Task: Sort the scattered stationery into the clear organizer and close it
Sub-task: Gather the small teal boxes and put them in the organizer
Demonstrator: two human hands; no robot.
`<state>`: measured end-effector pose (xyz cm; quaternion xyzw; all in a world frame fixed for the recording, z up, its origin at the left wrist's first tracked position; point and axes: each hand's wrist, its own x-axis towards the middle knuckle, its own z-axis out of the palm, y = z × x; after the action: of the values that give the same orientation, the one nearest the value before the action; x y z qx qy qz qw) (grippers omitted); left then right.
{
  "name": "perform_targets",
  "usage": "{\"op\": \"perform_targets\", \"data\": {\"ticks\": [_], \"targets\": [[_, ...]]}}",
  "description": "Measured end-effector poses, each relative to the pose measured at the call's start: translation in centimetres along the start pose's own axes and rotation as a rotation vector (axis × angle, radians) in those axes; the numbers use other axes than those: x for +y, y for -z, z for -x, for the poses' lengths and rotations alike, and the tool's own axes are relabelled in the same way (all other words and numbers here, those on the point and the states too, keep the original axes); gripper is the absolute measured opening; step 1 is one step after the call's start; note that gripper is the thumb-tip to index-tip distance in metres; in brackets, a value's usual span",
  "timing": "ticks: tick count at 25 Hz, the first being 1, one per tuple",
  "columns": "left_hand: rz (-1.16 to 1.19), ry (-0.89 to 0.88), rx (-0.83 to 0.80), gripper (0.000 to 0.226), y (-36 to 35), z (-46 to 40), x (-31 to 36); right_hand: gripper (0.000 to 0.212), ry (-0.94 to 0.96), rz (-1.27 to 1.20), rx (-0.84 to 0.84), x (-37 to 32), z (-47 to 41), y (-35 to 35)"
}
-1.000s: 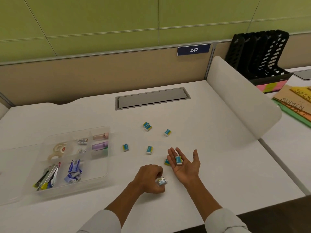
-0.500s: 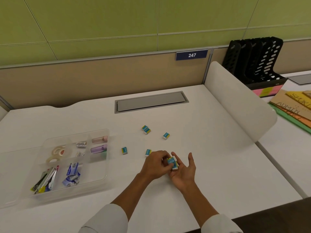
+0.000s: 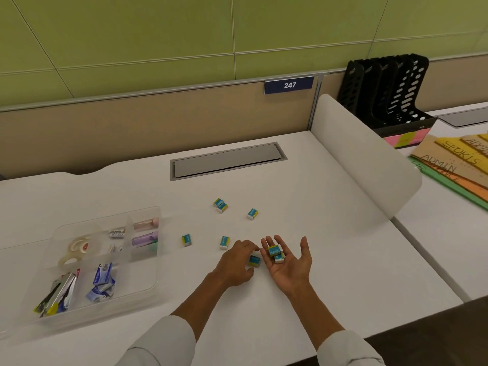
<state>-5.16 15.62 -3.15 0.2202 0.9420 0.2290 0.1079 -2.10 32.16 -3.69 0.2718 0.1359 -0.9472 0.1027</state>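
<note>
Two blue-and-yellow erasers (image 3: 275, 253) rest on the upturned palm of my right hand (image 3: 289, 265), whose fingers are spread. Just left of it, my left hand (image 3: 235, 265) curls over another eraser (image 3: 254, 260) on the white desk, thumb and fingers pinching it. More erasers lie scattered farther back: a pair (image 3: 220, 205), one (image 3: 252, 214), one (image 3: 224, 242) and one (image 3: 186, 239). The clear organizer (image 3: 158, 273) stands open at the left with tape (image 3: 75, 249), staplers (image 3: 58, 294), staple boxes (image 3: 101, 283) and two small tubes (image 3: 145, 238) in its compartments.
The organizer's clear lid (image 3: 13, 281) lies flat to its left. A grey cable hatch (image 3: 227, 161) sits at the back of the desk. A curved white divider (image 3: 369, 180) bounds the desk's right side, with black file racks (image 3: 388, 93) and labelled folders (image 3: 454, 165) beyond.
My left hand carried an eraser into my right palm, so the palm now has two. The left hand has since dropped to the eraser on the desk beside the palm.
</note>
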Motion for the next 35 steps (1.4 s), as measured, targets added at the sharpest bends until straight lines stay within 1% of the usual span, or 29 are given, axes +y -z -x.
{"op": "perform_targets", "data": {"ticks": [2, 5, 9, 13, 17, 22, 24, 25, 28, 30, 32, 35], "targets": [[-0.020, 0.018, 0.000, 0.041, -0.6, -0.2, 0.2, 0.079, 0.009, 0.005, 0.003, -0.3, -0.1, 0.2], [0.035, 0.073, 0.117, 0.037, -0.9, -0.2, 0.0, 0.083, 0.022, 0.017, 0.002, -0.7, -0.1, 0.3], [0.075, 0.063, 0.277, 0.035, 0.3, -0.4, 0.1, 0.096, 0.030, 0.016, -0.007, -0.8, -0.7, 0.1], [0.148, 0.005, 0.346, 0.033, 1.5, -1.7, 1.1, 0.082, -0.017, 0.063, 0.006, 0.0, -1.5, -0.7], [0.191, -0.003, 0.352, 0.032, 1.8, -2.2, 1.9, 0.077, -0.057, 0.106, 0.009, 0.7, -2.1, -1.8], [0.147, -0.007, 0.447, 0.032, 2.5, -1.7, -1.4, 0.073, -0.052, 0.082, 0.016, 1.2, -3.0, -2.4], [0.133, 0.039, 0.425, 0.040, 3.0, -1.3, -3.3, 0.072, -0.056, 0.071, 0.020, 1.5, -3.5, -2.6], [0.116, 0.069, 0.378, 0.046, 3.3, -1.2, -4.1, 0.072, -0.060, 0.070, 0.020, 1.6, -3.7, -2.7], [0.040, 0.134, 0.146, 0.065, 3.7, -1.1, -5.7, 0.074, -0.068, 0.068, 0.011, 2.2, -4.2, -3.3], [0.027, 0.158, 0.063, 0.068, 3.5, -1.3, -6.1, 0.075, -0.068, 0.070, 0.012, 2.5, -4.6, -3.5], [0.032, 0.189, 0.062, 0.066, 2.9, -1.4, -6.2, 0.077, -0.066, 0.073, 0.017, 2.6, -4.7, -3.8], [0.022, 0.223, 0.127, 0.068, 2.4, -1.3, -6.2, 0.079, -0.056, 0.062, 0.008, 2.8, -4.5, -3.8]]}}
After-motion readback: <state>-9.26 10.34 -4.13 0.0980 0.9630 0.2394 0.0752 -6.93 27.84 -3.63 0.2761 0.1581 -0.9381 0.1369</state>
